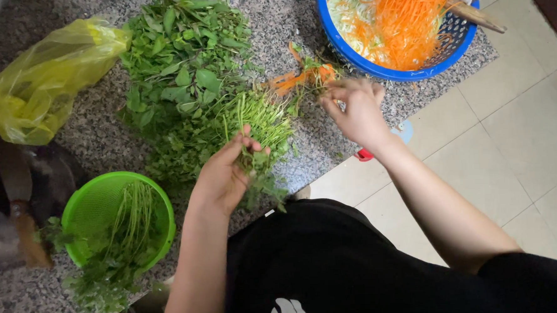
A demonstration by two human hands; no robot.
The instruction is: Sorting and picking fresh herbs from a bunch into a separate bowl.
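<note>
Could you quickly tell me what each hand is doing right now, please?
Left hand: closed around a bunch of green herbs.
Right hand: motion-blurred; grip cannot be told.

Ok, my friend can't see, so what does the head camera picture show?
A person's left hand holds a bunch of green herbs over a speckled stone counter, while the blurred right hand reaches toward carrot scraps. Around them lie a leafy pile, a green colander, a yellow bag and a blue basket of shredded carrot.

One crumpled yellow plastic bag (43,79) (translucent, bulging) lies on the counter's far-left.
</note>
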